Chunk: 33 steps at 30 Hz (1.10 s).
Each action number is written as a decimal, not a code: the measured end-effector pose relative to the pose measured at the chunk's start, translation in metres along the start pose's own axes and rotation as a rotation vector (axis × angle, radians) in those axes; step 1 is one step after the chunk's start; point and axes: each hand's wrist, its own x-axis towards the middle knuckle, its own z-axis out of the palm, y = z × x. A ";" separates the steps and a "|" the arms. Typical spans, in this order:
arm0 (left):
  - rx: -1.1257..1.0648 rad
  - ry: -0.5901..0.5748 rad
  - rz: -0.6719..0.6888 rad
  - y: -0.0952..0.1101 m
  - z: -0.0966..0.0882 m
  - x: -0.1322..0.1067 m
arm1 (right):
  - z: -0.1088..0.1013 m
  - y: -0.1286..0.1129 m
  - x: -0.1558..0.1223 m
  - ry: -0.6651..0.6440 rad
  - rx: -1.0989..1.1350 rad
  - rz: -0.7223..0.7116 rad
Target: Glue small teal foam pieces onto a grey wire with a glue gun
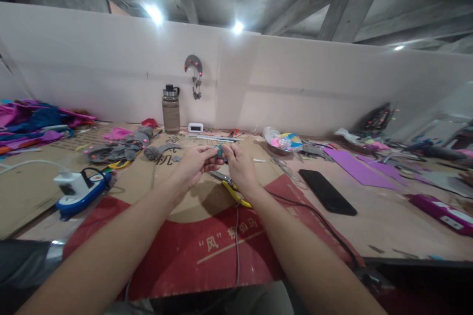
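My left hand (194, 164) and my right hand (239, 166) meet above the cardboard-covered table (388, 216). Both pinch one small teal and grey piece (219, 150) between their fingertips. The fingers of each hand are curled closed around it. Just under my right hand lie yellow-handled pliers (232, 190) on the cardboard. A thin wire (237, 236) runs from beneath the hands toward me.
A blue and white glue gun (79, 193) rests at left, grey felt pieces (121, 147) behind it. A water bottle (170, 108) stands by the wall. A black phone (327, 191), purple sheets (356, 167) and a purple case (443, 212) lie at right.
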 end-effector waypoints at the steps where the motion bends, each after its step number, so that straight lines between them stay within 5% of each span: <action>1: -0.008 -0.001 -0.005 0.000 0.000 0.000 | 0.000 0.000 0.000 0.000 0.008 0.001; 13: 0.038 0.043 0.002 -0.004 0.005 0.001 | 0.003 0.006 0.003 0.002 0.099 0.011; 26: 0.377 0.085 0.116 -0.002 0.012 -0.005 | 0.002 -0.002 -0.002 -0.041 -0.187 -0.006; 33: 0.335 0.125 0.133 -0.004 0.005 0.000 | 0.000 -0.007 -0.002 -0.078 0.037 -0.033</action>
